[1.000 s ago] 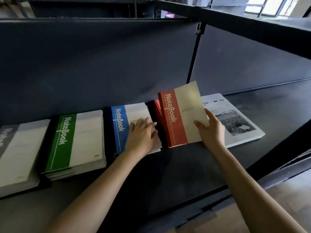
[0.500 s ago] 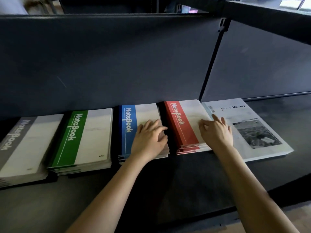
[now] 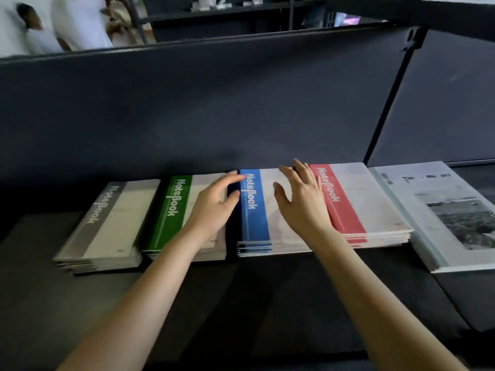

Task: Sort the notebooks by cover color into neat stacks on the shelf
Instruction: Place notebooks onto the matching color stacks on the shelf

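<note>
We see four notebook stacks lying flat in a row on the dark shelf [image 3: 241, 303], close to its back panel [image 3: 214, 103]. From left to right they are the grey notebook stack [image 3: 107, 223], the green notebook stack [image 3: 171, 210], the blue notebook stack [image 3: 254, 210] and the red notebook stack [image 3: 361, 204]. Just right of the red one lies a larger white booklet [image 3: 442, 210] with a photo on its cover.

Our left hand [image 3: 214, 207] is over the right part of the green stack, fingers straight and reaching towards the blue stack's left edge, gripping nothing. Our right hand [image 3: 302, 202] is spread over the pale half of the blue stack, beside the red band, holding nothing. We cannot tell whether either palm touches the covers.
</note>
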Demonstrator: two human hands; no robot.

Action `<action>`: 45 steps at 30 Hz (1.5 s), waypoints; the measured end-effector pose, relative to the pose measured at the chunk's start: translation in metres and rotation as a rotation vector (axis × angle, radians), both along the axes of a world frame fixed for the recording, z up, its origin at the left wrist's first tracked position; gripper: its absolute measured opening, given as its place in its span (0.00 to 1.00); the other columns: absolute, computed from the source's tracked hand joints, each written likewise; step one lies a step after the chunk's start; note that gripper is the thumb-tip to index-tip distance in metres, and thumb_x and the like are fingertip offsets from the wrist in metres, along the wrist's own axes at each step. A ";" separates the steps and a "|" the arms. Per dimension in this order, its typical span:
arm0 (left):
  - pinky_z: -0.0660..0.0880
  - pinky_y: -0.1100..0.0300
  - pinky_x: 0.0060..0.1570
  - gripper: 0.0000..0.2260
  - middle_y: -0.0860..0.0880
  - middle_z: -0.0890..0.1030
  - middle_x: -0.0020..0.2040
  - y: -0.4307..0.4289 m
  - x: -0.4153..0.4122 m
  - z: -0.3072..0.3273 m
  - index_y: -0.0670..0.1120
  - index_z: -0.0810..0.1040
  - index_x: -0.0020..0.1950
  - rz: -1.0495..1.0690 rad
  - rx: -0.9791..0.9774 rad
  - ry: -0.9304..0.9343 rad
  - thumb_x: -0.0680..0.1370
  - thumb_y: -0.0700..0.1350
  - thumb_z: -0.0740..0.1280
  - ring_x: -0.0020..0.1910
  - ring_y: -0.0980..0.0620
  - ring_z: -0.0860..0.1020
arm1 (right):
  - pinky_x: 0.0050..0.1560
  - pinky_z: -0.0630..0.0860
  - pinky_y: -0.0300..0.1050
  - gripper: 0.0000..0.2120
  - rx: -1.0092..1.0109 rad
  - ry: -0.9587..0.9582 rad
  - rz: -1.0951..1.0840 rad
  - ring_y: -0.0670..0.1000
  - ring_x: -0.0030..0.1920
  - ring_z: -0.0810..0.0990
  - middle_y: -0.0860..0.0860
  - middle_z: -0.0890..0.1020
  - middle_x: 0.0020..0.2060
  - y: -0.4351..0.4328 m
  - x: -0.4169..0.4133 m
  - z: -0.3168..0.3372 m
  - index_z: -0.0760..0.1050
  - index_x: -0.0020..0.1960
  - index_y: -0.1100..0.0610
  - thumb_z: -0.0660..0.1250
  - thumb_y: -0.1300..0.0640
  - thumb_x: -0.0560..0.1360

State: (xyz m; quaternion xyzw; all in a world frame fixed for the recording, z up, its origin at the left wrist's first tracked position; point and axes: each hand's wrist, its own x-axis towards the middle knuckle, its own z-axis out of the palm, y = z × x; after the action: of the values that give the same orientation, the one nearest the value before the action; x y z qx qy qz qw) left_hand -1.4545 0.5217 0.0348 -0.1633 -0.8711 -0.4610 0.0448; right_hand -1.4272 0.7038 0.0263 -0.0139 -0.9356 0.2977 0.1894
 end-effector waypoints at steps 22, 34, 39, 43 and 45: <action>0.63 0.80 0.51 0.14 0.58 0.72 0.65 -0.411 0.054 0.022 0.52 0.77 0.62 0.625 0.060 0.137 0.80 0.37 0.61 0.58 0.68 0.70 | 0.71 0.64 0.47 0.19 -0.095 0.010 0.659 0.53 0.73 0.63 0.53 0.64 0.73 -0.420 -0.040 0.026 0.70 0.70 0.55 0.62 0.56 0.79; 0.66 0.72 0.56 0.16 0.60 0.72 0.62 -0.589 0.086 0.021 0.54 0.77 0.59 0.804 0.103 0.107 0.79 0.35 0.60 0.59 0.61 0.71 | 0.75 0.55 0.52 0.26 0.016 -0.024 0.900 0.51 0.76 0.53 0.49 0.56 0.76 -0.618 -0.048 0.026 0.64 0.74 0.51 0.65 0.49 0.77; 0.75 0.61 0.46 0.16 0.52 0.76 0.65 -0.623 0.082 0.008 0.51 0.77 0.63 0.822 0.191 0.061 0.80 0.36 0.60 0.45 0.52 0.80 | 0.75 0.43 0.51 0.26 0.306 0.003 0.923 0.53 0.77 0.51 0.53 0.57 0.76 -0.650 -0.068 0.015 0.59 0.76 0.55 0.60 0.58 0.80; 0.69 0.76 0.37 0.16 0.59 0.77 0.54 -0.635 0.076 0.001 0.53 0.75 0.62 0.801 0.265 0.072 0.80 0.36 0.60 0.35 0.67 0.73 | 0.72 0.64 0.49 0.20 0.265 0.126 0.926 0.52 0.73 0.65 0.52 0.70 0.71 -0.657 -0.077 0.011 0.68 0.72 0.55 0.62 0.57 0.80; 0.70 0.77 0.41 0.18 0.64 0.75 0.51 -0.638 0.071 -0.001 0.56 0.73 0.62 0.792 0.313 0.082 0.80 0.35 0.60 0.40 0.70 0.73 | 0.58 0.78 0.55 0.17 0.255 0.251 0.925 0.52 0.64 0.76 0.52 0.78 0.63 -0.659 -0.078 0.009 0.76 0.66 0.56 0.66 0.59 0.77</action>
State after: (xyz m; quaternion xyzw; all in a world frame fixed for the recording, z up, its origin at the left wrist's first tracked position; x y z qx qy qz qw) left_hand -1.3834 -0.1166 0.0336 0.1744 -0.7837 -0.5278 0.2773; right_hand -1.5052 0.0453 0.0354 0.4618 -0.8427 0.2331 0.1490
